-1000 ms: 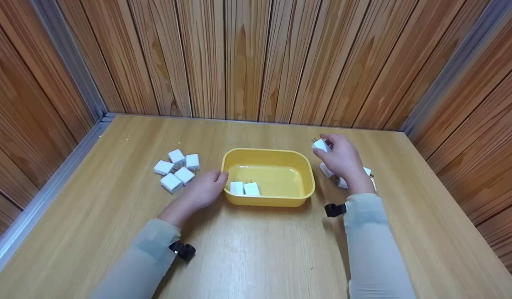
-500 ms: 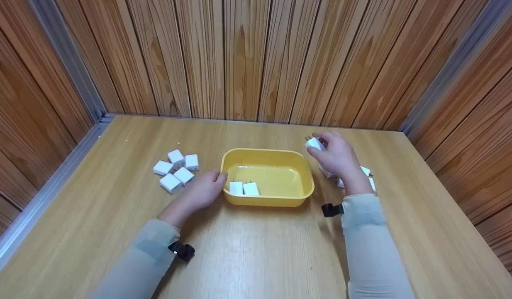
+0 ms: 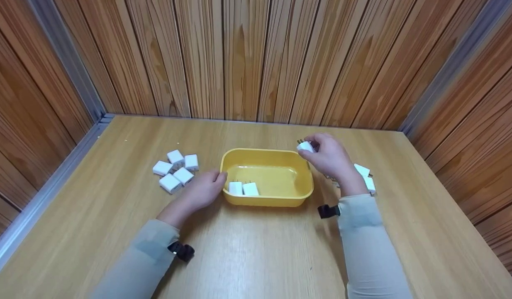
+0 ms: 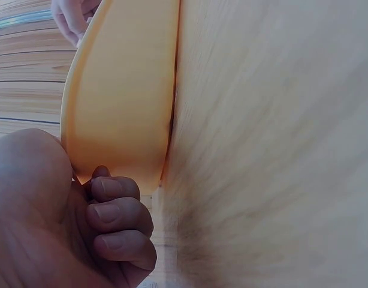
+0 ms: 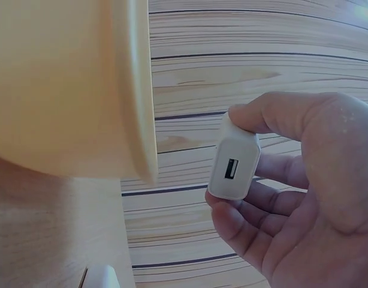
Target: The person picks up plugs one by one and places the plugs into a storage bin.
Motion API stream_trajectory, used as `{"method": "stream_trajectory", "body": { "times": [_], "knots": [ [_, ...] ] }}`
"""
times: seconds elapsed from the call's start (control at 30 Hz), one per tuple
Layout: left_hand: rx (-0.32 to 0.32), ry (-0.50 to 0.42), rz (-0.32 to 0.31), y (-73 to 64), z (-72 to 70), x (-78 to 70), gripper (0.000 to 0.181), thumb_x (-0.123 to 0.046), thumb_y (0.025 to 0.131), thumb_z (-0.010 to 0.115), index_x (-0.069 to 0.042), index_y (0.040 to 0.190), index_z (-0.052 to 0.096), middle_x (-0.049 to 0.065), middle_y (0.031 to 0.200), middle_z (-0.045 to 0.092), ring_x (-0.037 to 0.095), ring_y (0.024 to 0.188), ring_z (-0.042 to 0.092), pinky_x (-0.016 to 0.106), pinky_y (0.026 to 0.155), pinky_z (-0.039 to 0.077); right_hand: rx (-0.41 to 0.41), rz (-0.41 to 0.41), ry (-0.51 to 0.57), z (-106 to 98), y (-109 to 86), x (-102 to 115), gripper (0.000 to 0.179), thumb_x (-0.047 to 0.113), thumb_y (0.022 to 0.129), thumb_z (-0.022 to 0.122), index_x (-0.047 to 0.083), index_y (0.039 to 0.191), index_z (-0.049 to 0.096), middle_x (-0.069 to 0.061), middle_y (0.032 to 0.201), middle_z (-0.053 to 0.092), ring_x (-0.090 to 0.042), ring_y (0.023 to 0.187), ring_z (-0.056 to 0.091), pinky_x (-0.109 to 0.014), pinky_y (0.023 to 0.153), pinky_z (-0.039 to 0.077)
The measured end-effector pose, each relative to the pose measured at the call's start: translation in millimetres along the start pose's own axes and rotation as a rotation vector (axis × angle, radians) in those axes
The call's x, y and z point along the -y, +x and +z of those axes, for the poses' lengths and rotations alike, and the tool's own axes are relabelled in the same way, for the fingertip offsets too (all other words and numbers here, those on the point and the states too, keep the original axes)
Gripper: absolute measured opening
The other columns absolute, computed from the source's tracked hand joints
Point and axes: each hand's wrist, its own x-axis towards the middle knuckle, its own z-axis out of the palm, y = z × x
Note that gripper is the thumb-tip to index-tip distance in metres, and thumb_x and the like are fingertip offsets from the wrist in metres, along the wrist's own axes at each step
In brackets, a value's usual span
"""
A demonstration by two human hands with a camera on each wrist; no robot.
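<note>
My left hand (image 3: 204,189) grips the left end of a yellow plastic tub (image 3: 266,201), thumb at the rim and fingers curled against the outside wall in the left wrist view. Two white USB chargers (image 3: 250,189) lie inside the tub near its front left, prongs toward the back. Between thumb and fingers, my right hand (image 3: 328,158) pinches another white USB charger (image 5: 235,162), raised by the tub's back right corner. Its USB port faces the right wrist camera, and its prongs point away to the back left in the head view.
Several white chargers (image 3: 170,183) lie in a cluster left of the tub. More chargers (image 3: 369,184) lie to the right, partly hidden behind my right wrist. Wood-panelled walls (image 3: 243,62) enclose the wooden table (image 3: 247,253) at the back and sides.
My right hand has moved left with the pinched charger, from above the right-hand pile to the tub's back right corner. The left hand and the tub stay in place.
</note>
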Motion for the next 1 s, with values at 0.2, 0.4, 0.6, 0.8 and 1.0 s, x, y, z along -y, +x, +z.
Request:
{"method": "stream_trajectory", "body": {
  "times": [0.2, 0.4, 0.6, 0.8, 1.0],
  "knots": [
    [-0.017, 0.042, 0.037, -0.3, -0.5, -0.4, 0.053, -0.050, 0.119, 0.039, -0.013, 0.143, 0.067, 0.008, 0.108, 0.066, 0.027, 0.105, 0.065, 0.046, 0.095, 0.052, 0.030, -0.034, -0.017, 6, -0.5, 5, 0.051, 0.036, 0.108, 0.073, 0.006, 0.148, 0.062, -0.016, 0.137, 0.063, -0.034, 0.125, 0.063, -0.051, 0.106, 0.057],
    [-0.020, 0.044, 0.043, -1.5, -0.9, -1.0, 0.052, -0.050, 0.118, 0.039, -0.013, 0.142, 0.067, 0.008, 0.106, 0.066, 0.027, 0.106, 0.065, 0.046, 0.095, 0.051, 0.070, -0.091, -0.045, 13, -0.3, 10, 0.047, 0.032, 0.107, 0.075, 0.001, 0.141, 0.064, -0.018, 0.130, 0.067, -0.035, 0.119, 0.065, -0.050, 0.101, 0.058],
    [-0.014, 0.036, 0.041, -1.2, -1.0, -0.8, 0.052, -0.051, 0.118, 0.039, -0.014, 0.143, 0.067, 0.007, 0.106, 0.066, 0.026, 0.105, 0.065, 0.045, 0.094, 0.051, 0.112, -0.100, -0.049, 21, -2.1, 16, 0.043, 0.031, 0.106, 0.076, 0.001, 0.135, 0.067, -0.017, 0.122, 0.070, -0.032, 0.110, 0.067, -0.047, 0.096, 0.059],
    [-0.007, 0.021, 0.044, -1.4, -2.1, -0.5, 0.053, -0.051, 0.119, 0.039, -0.014, 0.146, 0.066, 0.007, 0.113, 0.068, 0.027, 0.109, 0.065, 0.048, 0.098, 0.052, 0.181, -0.042, -0.056, 31, -4.4, 23, 0.042, 0.035, 0.106, 0.078, 0.006, 0.135, 0.067, -0.012, 0.118, 0.071, -0.029, 0.103, 0.068, -0.043, 0.088, 0.060],
    [-0.007, 0.020, 0.033, -1.1, -2.1, -0.5, 0.051, -0.051, 0.118, 0.039, -0.015, 0.141, 0.067, 0.007, 0.109, 0.067, 0.027, 0.105, 0.065, 0.046, 0.095, 0.052, 0.221, -0.042, -0.117, 44, -7.1, 29, 0.043, 0.038, 0.104, 0.079, 0.008, 0.134, 0.069, -0.010, 0.117, 0.070, -0.028, 0.100, 0.068, -0.042, 0.086, 0.060]
  ]
}}
